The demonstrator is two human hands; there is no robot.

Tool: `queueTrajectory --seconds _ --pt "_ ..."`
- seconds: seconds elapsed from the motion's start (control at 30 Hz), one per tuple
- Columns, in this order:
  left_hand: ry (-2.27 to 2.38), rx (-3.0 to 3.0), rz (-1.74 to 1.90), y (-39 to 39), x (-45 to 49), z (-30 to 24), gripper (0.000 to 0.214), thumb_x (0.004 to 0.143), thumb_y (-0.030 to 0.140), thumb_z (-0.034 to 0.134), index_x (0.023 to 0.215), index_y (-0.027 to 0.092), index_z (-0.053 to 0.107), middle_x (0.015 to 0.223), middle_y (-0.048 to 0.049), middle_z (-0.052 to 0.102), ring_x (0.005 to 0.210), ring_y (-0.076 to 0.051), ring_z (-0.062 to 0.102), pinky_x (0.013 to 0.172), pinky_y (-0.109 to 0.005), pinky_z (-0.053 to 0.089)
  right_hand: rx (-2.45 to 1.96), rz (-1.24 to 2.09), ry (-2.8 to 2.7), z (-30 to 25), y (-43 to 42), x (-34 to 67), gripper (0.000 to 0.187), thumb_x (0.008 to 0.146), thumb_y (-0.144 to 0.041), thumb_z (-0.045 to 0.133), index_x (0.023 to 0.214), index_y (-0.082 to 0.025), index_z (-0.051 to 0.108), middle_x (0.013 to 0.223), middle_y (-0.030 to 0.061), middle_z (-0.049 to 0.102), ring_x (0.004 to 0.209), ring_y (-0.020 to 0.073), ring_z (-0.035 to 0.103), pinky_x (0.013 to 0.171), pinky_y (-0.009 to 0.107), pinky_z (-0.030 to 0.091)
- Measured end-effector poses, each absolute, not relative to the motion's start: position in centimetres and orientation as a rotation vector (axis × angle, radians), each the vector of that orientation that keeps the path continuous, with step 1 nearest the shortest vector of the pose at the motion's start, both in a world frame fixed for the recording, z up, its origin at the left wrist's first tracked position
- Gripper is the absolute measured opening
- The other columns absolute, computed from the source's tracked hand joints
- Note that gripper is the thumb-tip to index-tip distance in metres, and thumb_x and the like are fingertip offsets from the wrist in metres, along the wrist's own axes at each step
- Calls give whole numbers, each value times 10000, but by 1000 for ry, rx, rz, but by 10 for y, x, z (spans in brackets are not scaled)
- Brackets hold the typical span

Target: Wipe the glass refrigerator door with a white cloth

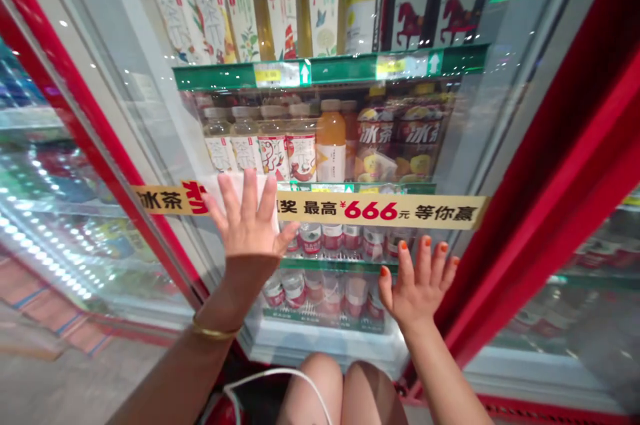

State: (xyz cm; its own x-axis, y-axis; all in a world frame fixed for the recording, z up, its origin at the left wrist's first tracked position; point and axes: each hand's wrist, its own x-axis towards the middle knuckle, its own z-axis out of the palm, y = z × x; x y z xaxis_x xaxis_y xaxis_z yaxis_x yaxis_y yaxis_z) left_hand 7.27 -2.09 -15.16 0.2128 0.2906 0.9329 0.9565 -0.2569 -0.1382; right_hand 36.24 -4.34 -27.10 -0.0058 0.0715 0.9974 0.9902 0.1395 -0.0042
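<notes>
My left hand (247, 222) is flat with fingers spread, pressing a white cloth (260, 182) against the glass door (480, 118) of a red drinks fridge, over a yellow promotional strip (380, 210). A gold bangle sits on that wrist. My right hand (417, 285), nails painted orange, rests open on the same glass, lower and to the right, holding nothing. Behind the glass stand rows of tea and juice bottles (300, 5) on green-edged shelves (340, 68).
Red door frames (565, 158) run along both sides. Another glass-fronted cooler (55, 212) stands at the left, lit by small lights. My bare knees (345, 392) and a white cable (270, 375) are at the bottom. Small water bottles (320, 288) fill the lowest shelves.
</notes>
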Motion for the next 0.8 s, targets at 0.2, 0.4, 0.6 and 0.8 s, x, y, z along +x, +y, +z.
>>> queueTrajectory --seconds 0.2,0.4,0.6,0.8 --pt "-682 -1960 -731 -41 150 -194 853 938 894 568 1663 447 517 1873 146 195 1779 -274 -138 1446 -582 -146 -1127 -1066 -1365 -271 -46 366 868 970 -339 644 1779 -274 335 1871 107 266 1731 414 263 1373 722 280" --pt "-830 -1850 -861 -30 88 -176 831 995 701 673 1715 348 454 1830 -14 359 1784 -291 -58 1443 -633 -84 -1108 -1030 -1381 -270 -47 363 854 989 -277 596 1790 -267 298 1873 95 266 1748 374 216 1405 676 240" --pt "-899 -1823 -904 -28 160 -152 1009 969 856 558 1782 323 286 1909 -6 64 1760 -359 -195 1389 -702 -182 -898 -942 -1379 -271 -48 374 812 1019 -252 508 1792 -236 264 1876 97 273 1726 312 310 1404 634 274" --pt "-628 -1963 -695 -43 137 -214 535 1052 648 592 1560 482 624 1838 160 307 1787 -209 -43 1461 -556 -96 -803 -935 -1347 -276 -46 380 758 1050 -277 424 1791 -242 269 1860 110 310 1675 310 421 1375 632 347"
